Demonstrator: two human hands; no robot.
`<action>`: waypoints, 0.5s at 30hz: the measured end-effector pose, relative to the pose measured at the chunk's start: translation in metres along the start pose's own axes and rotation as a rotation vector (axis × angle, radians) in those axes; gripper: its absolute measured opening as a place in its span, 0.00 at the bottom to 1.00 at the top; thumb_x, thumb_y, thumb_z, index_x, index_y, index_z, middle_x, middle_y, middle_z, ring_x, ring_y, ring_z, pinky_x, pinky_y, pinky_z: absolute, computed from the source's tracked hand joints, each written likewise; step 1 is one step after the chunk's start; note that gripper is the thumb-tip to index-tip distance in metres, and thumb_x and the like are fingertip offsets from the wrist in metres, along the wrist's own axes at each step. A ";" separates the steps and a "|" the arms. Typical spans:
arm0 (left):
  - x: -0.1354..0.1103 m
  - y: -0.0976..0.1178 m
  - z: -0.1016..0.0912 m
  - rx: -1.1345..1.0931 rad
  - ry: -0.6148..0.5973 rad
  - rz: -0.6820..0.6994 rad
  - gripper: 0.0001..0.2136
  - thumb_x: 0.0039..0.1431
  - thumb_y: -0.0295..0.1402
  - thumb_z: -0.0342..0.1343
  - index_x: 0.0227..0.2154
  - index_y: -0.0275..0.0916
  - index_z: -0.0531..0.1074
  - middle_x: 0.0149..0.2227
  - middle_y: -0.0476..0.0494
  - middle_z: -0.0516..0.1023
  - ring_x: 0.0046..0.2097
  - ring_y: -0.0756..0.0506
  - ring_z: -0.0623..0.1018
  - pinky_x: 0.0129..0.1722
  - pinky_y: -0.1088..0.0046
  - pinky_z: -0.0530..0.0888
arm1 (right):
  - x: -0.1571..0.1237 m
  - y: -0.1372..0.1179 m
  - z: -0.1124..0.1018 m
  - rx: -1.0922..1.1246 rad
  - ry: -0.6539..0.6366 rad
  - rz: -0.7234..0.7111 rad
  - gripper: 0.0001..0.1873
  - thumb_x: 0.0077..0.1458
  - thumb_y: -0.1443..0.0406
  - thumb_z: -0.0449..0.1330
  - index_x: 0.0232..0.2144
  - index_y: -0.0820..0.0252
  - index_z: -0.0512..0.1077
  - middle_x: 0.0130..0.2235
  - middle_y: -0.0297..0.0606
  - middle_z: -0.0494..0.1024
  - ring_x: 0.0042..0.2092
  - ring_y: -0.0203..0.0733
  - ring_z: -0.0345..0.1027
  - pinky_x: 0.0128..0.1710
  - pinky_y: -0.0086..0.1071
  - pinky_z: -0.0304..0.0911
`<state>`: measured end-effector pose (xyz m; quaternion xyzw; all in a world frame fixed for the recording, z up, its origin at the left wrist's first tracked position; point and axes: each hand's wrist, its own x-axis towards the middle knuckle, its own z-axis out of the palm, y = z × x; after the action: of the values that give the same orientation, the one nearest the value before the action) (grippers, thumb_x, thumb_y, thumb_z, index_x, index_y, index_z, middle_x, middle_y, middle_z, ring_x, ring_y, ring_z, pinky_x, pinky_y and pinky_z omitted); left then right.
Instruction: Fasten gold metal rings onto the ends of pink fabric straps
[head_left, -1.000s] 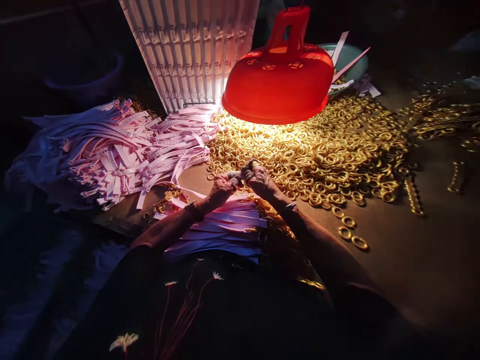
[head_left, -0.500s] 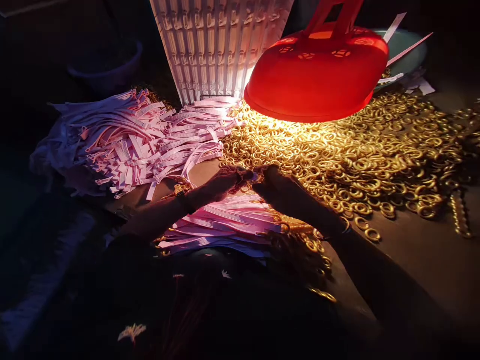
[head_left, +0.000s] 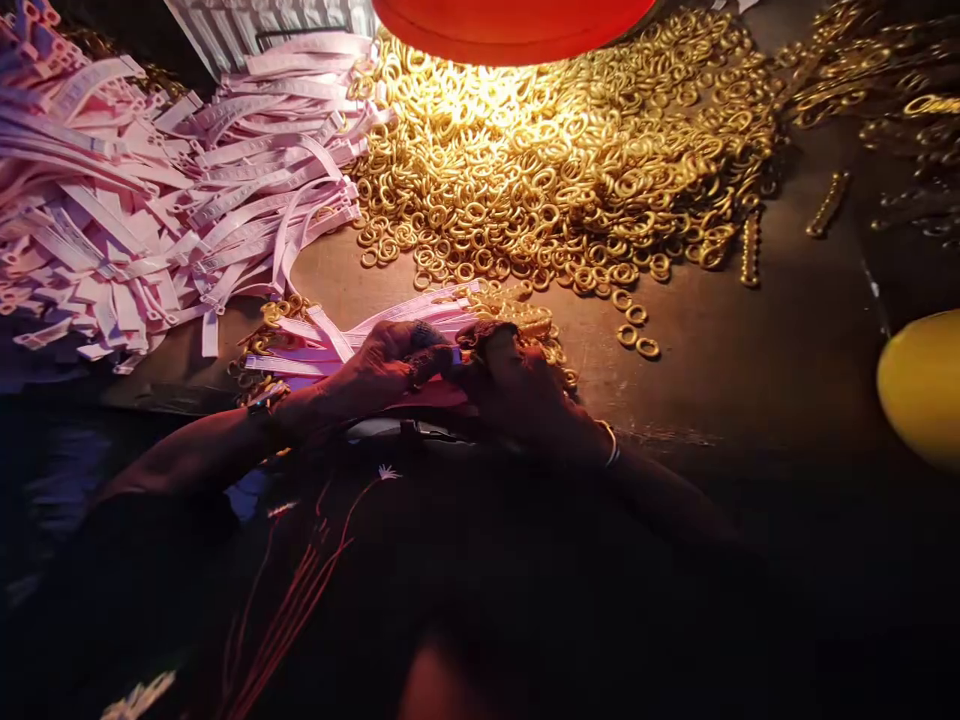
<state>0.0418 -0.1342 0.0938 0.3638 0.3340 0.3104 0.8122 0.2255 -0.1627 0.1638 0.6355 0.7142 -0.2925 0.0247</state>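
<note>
At the near edge of the tabletop, the left hand and right hand meet, fingers closed on a pink strip.
The strip lies over a small stack of strips that already carry gold rings along one side; it is too dark to tell whether a ring sits between the fingertips. Much looks left: a large heap of loose rings spreads just behind the hands under the red lamp, and a big pile of bare strips fills the left side. Open tabletop runs to the right, up to a yellow object at the frame edge.
</note>
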 end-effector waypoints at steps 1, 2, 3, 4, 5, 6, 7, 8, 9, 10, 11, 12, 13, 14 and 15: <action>-0.004 0.000 0.002 -0.001 0.014 0.002 0.20 0.48 0.46 0.75 0.28 0.34 0.77 0.24 0.49 0.74 0.26 0.53 0.68 0.26 0.76 0.64 | 0.001 0.001 0.001 0.067 -0.011 0.006 0.18 0.68 0.49 0.52 0.41 0.58 0.64 0.32 0.39 0.76 0.30 0.39 0.67 0.30 0.30 0.54; -0.007 0.001 0.004 -0.010 0.025 0.000 0.19 0.49 0.45 0.74 0.28 0.34 0.77 0.23 0.49 0.73 0.26 0.53 0.68 0.26 0.76 0.64 | 0.002 0.001 0.001 0.138 -0.031 -0.004 0.19 0.67 0.48 0.53 0.39 0.58 0.63 0.33 0.38 0.76 0.30 0.38 0.67 0.30 0.30 0.55; -0.010 0.001 0.005 -0.024 0.036 -0.007 0.18 0.49 0.44 0.74 0.28 0.34 0.76 0.23 0.50 0.73 0.26 0.53 0.68 0.26 0.76 0.64 | 0.004 0.002 0.001 0.201 -0.052 -0.030 0.21 0.66 0.46 0.54 0.38 0.57 0.61 0.33 0.38 0.75 0.31 0.37 0.66 0.31 0.30 0.56; -0.012 0.001 0.007 -0.043 0.046 -0.016 0.17 0.50 0.43 0.74 0.28 0.34 0.76 0.23 0.50 0.73 0.26 0.53 0.68 0.26 0.77 0.65 | 0.006 0.002 0.001 0.245 -0.073 -0.066 0.22 0.64 0.45 0.55 0.36 0.57 0.60 0.34 0.37 0.74 0.32 0.37 0.65 0.32 0.30 0.57; -0.013 0.000 0.007 -0.063 0.055 -0.026 0.16 0.51 0.42 0.73 0.27 0.34 0.76 0.24 0.50 0.73 0.26 0.53 0.68 0.26 0.77 0.65 | 0.007 0.003 0.002 0.270 -0.091 -0.098 0.23 0.64 0.44 0.56 0.35 0.56 0.59 0.34 0.38 0.74 0.32 0.36 0.64 0.32 0.30 0.57; -0.014 -0.001 0.008 -0.085 0.062 -0.035 0.16 0.52 0.41 0.73 0.26 0.34 0.75 0.23 0.50 0.73 0.26 0.54 0.68 0.26 0.78 0.65 | 0.009 0.003 0.003 0.280 -0.107 -0.122 0.23 0.63 0.45 0.56 0.35 0.56 0.59 0.34 0.38 0.73 0.33 0.36 0.63 0.33 0.30 0.58; -0.014 -0.003 0.008 -0.105 0.065 -0.045 0.16 0.52 0.40 0.73 0.25 0.34 0.75 0.23 0.50 0.72 0.26 0.54 0.68 0.26 0.78 0.65 | 0.010 0.004 0.004 0.278 -0.120 -0.133 0.21 0.63 0.46 0.56 0.35 0.56 0.59 0.34 0.37 0.72 0.33 0.36 0.63 0.33 0.30 0.58; -0.013 -0.005 0.008 -0.122 0.066 -0.057 0.16 0.51 0.40 0.73 0.24 0.34 0.74 0.23 0.50 0.72 0.25 0.54 0.67 0.26 0.78 0.65 | 0.011 0.004 0.006 0.268 -0.137 -0.135 0.20 0.63 0.48 0.57 0.35 0.57 0.59 0.34 0.37 0.72 0.33 0.37 0.63 0.33 0.30 0.58; -0.013 -0.007 0.007 -0.138 0.068 -0.069 0.16 0.51 0.39 0.74 0.24 0.34 0.74 0.22 0.50 0.71 0.25 0.54 0.68 0.26 0.78 0.66 | 0.012 0.004 0.007 0.250 -0.162 -0.129 0.18 0.63 0.50 0.57 0.36 0.57 0.60 0.34 0.37 0.72 0.33 0.37 0.63 0.33 0.30 0.58; -0.012 -0.010 0.007 -0.153 0.066 -0.084 0.17 0.50 0.39 0.74 0.23 0.34 0.73 0.22 0.50 0.72 0.25 0.54 0.68 0.26 0.78 0.67 | 0.013 0.005 0.009 0.228 -0.192 -0.120 0.15 0.63 0.52 0.58 0.37 0.57 0.62 0.33 0.37 0.71 0.33 0.38 0.63 0.33 0.31 0.58; -0.011 -0.013 0.007 -0.167 0.065 -0.100 0.17 0.50 0.39 0.74 0.23 0.34 0.73 0.23 0.50 0.73 0.26 0.53 0.70 0.27 0.78 0.68 | 0.015 0.005 0.010 0.207 -0.225 -0.115 0.13 0.63 0.54 0.58 0.37 0.57 0.63 0.33 0.37 0.71 0.33 0.38 0.63 0.33 0.31 0.58; -0.010 -0.016 0.006 -0.180 0.065 -0.116 0.16 0.50 0.39 0.74 0.24 0.34 0.74 0.24 0.49 0.73 0.27 0.53 0.71 0.28 0.78 0.69 | 0.016 0.005 0.012 0.188 -0.260 -0.112 0.12 0.63 0.56 0.58 0.38 0.57 0.63 0.33 0.36 0.71 0.33 0.38 0.63 0.33 0.31 0.58; -0.010 -0.019 0.006 -0.193 0.063 -0.128 0.17 0.50 0.39 0.74 0.24 0.34 0.74 0.24 0.49 0.74 0.27 0.52 0.72 0.29 0.77 0.70 | 0.017 0.006 0.013 0.171 -0.294 -0.111 0.10 0.63 0.57 0.58 0.38 0.57 0.64 0.32 0.36 0.72 0.32 0.38 0.63 0.32 0.31 0.58; -0.009 -0.021 0.006 -0.204 0.062 -0.135 0.17 0.50 0.40 0.74 0.25 0.34 0.74 0.24 0.48 0.74 0.28 0.52 0.73 0.29 0.77 0.71 | 0.019 0.007 0.013 0.155 -0.324 -0.116 0.09 0.63 0.59 0.58 0.38 0.57 0.64 0.32 0.36 0.71 0.31 0.38 0.62 0.31 0.30 0.57; -0.009 -0.022 0.006 -0.211 0.059 -0.139 0.17 0.50 0.40 0.74 0.25 0.34 0.74 0.24 0.48 0.74 0.28 0.52 0.73 0.29 0.77 0.70 | 0.021 0.008 0.014 0.138 -0.345 -0.127 0.08 0.62 0.60 0.58 0.38 0.57 0.64 0.32 0.36 0.71 0.31 0.37 0.62 0.31 0.30 0.55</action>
<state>0.0468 -0.1554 0.0818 0.2431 0.3477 0.2975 0.8553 0.2239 -0.1501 0.1413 0.5299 0.7163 -0.4461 0.0846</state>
